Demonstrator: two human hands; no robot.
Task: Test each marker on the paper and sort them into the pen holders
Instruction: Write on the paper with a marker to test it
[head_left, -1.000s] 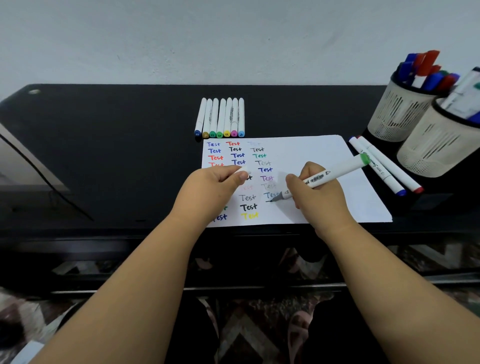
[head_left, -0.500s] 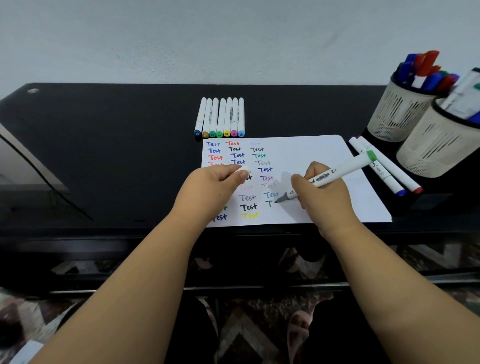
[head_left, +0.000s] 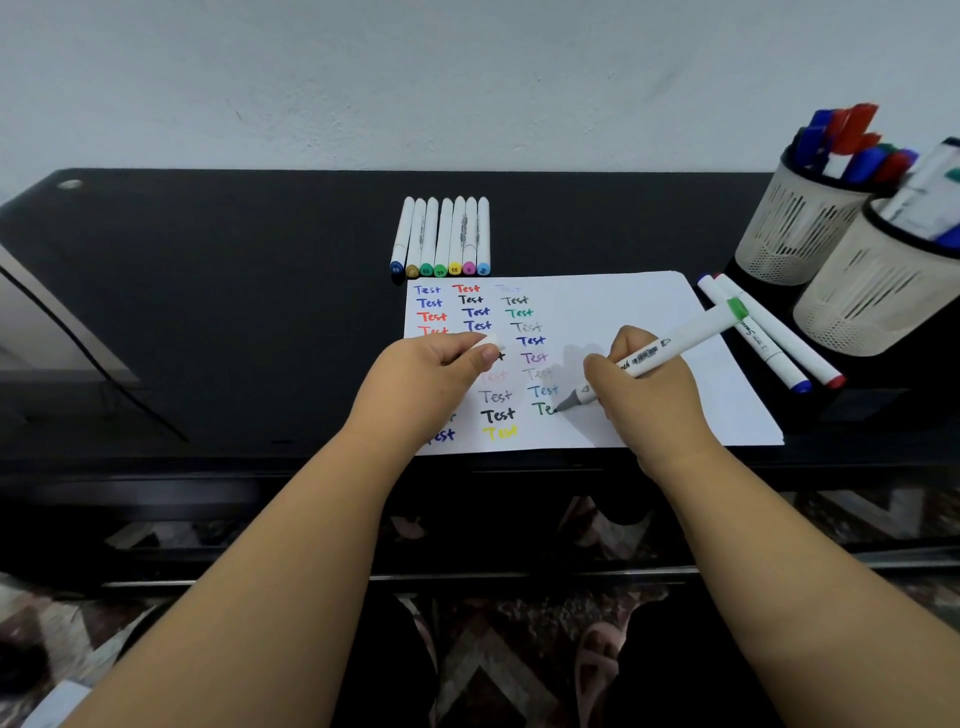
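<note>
The right hand (head_left: 647, 395) holds a smooth white marker (head_left: 670, 349) with a green end band in a tight grip, its grey tip touching the paper (head_left: 623, 306) beside a half-written green word. The left hand (head_left: 431, 379) rests on the sheet, pinching a small white cap (head_left: 491, 341) in a narrow grip. Seven white markers (head_left: 441, 236) lie side by side above the paper, and two more (head_left: 769, 332) lie to its right. Two pale, slotted, round holders (head_left: 852, 291) stand at the far right, both stuffed with pens. The worktop (head_left: 208, 291) is glossy black, against a plain grey wall (head_left: 363, 78).
</note>
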